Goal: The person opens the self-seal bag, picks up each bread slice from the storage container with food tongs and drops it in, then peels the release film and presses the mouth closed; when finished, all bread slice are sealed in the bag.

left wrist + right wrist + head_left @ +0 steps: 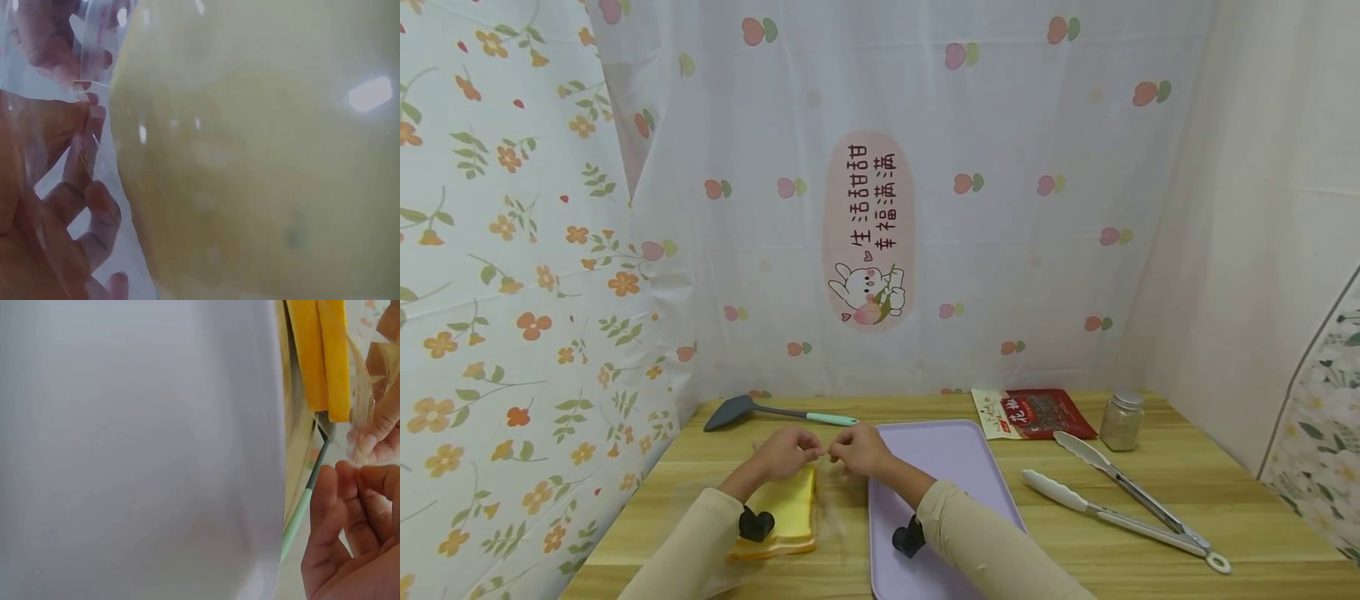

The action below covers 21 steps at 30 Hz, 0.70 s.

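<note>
Two yellow bread slices (793,512) with darker crust edges lie stacked inside a clear plastic bag (361,403), left of the purple tray. My left hand (788,452) pinches the bag's far edge between thumb and fingertips. Close beside it, my right hand (859,450) pinches the same edge, its fingertips almost meeting the left ones. In the left wrist view the bread (250,175) fills most of the picture behind shiny film, with the left hand (56,219) seen through plastic. The right wrist view shows the right hand (356,531) with thumb and fingers together at the bag's edge.
The purple tray (932,442) lies under my right forearm. Behind the hands is a spatula (790,412) with a mint handle. To the right are a red spice packet (1045,414), a lidded glass jar (1122,422) and spread tongs (1120,517). Patterned curtains enclose the table.
</note>
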Each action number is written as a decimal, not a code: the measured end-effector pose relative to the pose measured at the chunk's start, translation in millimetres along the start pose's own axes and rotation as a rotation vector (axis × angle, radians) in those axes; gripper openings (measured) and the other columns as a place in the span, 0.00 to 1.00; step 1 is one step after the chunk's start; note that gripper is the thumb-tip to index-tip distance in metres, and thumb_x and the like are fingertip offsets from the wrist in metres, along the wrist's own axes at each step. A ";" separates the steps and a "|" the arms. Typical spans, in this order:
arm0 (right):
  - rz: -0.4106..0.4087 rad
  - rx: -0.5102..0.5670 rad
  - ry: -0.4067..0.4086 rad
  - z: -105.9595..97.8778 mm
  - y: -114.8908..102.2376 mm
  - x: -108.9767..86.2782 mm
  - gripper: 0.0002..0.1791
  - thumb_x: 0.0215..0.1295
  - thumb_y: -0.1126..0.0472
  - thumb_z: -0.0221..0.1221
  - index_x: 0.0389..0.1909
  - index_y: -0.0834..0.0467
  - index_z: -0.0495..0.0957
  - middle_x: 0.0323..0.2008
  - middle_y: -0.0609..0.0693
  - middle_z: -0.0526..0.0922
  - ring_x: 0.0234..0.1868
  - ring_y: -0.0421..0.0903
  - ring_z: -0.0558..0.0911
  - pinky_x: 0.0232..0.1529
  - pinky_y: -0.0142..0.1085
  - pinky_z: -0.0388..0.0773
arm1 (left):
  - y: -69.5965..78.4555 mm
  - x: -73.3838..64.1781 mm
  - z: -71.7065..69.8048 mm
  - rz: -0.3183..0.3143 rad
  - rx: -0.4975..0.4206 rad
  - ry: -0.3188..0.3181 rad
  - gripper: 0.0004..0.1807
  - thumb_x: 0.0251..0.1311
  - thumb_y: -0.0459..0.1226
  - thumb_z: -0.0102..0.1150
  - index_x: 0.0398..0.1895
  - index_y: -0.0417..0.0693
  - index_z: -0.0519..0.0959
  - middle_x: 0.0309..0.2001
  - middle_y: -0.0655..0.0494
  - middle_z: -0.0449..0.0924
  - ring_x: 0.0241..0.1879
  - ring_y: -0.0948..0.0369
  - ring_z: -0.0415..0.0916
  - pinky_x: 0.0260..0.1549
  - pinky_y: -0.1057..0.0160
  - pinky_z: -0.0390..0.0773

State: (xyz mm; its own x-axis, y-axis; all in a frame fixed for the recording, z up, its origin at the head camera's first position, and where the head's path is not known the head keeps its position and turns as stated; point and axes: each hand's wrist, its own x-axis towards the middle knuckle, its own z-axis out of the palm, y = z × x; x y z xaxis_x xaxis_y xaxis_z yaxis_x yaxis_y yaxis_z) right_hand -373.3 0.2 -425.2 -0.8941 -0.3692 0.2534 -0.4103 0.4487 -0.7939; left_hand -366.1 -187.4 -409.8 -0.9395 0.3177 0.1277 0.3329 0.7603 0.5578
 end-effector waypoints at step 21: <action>-0.028 0.122 -0.055 -30.2 21.6 -4.0 0.08 0.67 0.71 0.58 0.32 0.71 0.83 0.27 0.57 0.86 0.24 0.58 0.84 0.18 0.30 0.74 | -26.9 -5.3 -1.9 0.090 -0.171 0.071 0.11 0.71 0.37 0.56 0.40 0.39 0.84 0.38 0.55 0.84 0.40 0.56 0.79 0.41 0.50 0.77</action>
State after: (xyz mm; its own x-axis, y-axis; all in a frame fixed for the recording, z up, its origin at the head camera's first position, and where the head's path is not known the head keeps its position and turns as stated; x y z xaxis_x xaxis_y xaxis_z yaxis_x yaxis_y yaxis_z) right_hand -384.0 35.9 -426.7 -0.8700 -0.4260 0.2484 -0.4071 0.3362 -0.8493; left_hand -370.2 -210.6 -424.0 -0.9117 0.3348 0.2380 0.4035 0.6214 0.6716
